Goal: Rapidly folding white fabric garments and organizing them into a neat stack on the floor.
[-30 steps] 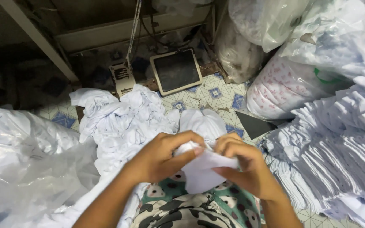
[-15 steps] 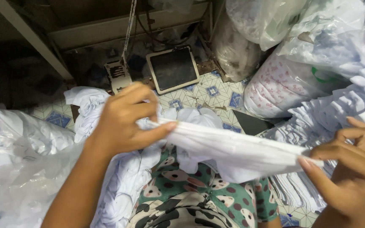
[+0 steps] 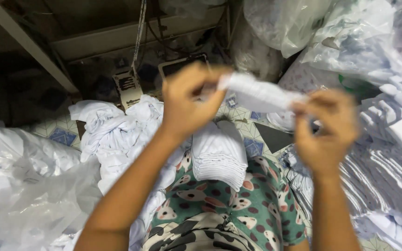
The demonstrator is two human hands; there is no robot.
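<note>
On the left lay a clear plastic bag [image 3: 19,186] and a loose heap of white cloth [image 3: 117,135]. The left hand [image 3: 189,100] pinched one end of a white cloth strip [image 3: 257,95], the right hand [image 3: 326,128] the other, stretched taut up high, likely to straighten it. A folded stack [image 3: 218,155] waited on the lap. Half a second before, the strip hung lower and wider.

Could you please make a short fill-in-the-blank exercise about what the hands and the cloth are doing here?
1. Both hands hold a strip of ____ cloth up in the air.
2. The left hand grips one end; the ____ hand grips the other.
3. A neat stack of folded cloth rests on the person's ____.

Missing words: white; right; lap
</note>
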